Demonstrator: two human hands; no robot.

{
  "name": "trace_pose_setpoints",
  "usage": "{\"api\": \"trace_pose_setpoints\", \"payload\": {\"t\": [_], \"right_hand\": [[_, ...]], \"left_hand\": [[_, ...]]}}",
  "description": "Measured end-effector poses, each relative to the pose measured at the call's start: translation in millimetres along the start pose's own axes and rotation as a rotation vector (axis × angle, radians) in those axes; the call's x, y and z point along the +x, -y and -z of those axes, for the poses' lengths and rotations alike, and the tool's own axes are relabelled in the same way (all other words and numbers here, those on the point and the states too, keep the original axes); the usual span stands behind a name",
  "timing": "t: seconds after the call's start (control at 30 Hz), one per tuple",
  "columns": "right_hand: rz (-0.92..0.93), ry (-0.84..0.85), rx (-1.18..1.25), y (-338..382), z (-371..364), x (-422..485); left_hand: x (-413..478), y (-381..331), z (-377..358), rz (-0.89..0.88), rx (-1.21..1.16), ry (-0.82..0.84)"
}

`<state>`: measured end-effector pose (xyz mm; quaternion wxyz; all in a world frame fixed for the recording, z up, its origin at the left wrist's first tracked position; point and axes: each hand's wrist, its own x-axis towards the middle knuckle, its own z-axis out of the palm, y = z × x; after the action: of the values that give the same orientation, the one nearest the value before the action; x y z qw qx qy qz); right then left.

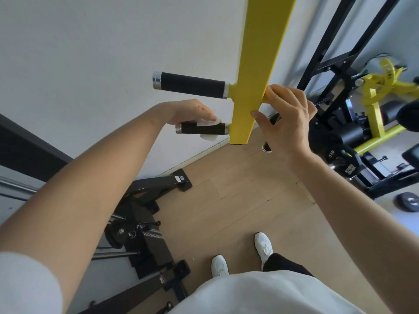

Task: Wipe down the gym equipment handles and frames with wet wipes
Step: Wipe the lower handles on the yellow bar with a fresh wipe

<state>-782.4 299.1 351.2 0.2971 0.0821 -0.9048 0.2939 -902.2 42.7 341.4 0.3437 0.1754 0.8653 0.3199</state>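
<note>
Left hand (pixel 188 110) with wet wipe (pixel 209 122) on lower black handle (pixel 203 130) — right hand (pixel 289 120) around yellow bar (pixel 256 64)

bare forearms | white short sleeves (pixel 25 282) | white top | dark trousers (pixel 285 265) | white laced sneakers (pixel 264 244)

Place: a small indoor gym room, crowded with strength-training machines.
Overhead gear: a yellow square-section steel beam (pixel 256 64) comes down from above, with a black cushioned handle with chrome end caps (pixel 192 84) sticking out of its side.
Rack: tall black steel uprights (pixel 328 41) with cross-braces stand at the right.
Plate machine: a yellow-and-black lever machine (pixel 376 105) beside them carries a black round weight plate marked 5KG (pixel 333 155).
Left side: a black steel machine base with guide rods (pixel 145 241) sits by the wall.
Loose kit: a dark round disc (pixel 407 201) lies on the floor.
Room shell: pale wood-plank floor (pixel 238 200), plain white wall (pixel 90 53).
</note>
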Motion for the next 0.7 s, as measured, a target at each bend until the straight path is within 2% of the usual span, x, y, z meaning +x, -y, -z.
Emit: {"api": "trace_pose_setpoints", "payload": {"t": [0.23, 0.43, 0.6, 0.7], "right_hand": [[-0.033, -0.002, 0.003, 3, -2, 1], [-0.053, 0.005, 0.010, 5, -2, 0], [-0.043, 0.013, -0.007, 3, 1, -1], [-0.031, 0.005, -0.034, 4, 0, -3]], "left_hand": [[-21, 16, -3, -0.162, 0.031, -0.234], [-4, -18, -21, -0.272, 0.161, -0.202], [-9, -14, -10, -0.112, 0.177, -0.109], [-30, 6, -1, -0.034, 0.171, -0.132]]}}
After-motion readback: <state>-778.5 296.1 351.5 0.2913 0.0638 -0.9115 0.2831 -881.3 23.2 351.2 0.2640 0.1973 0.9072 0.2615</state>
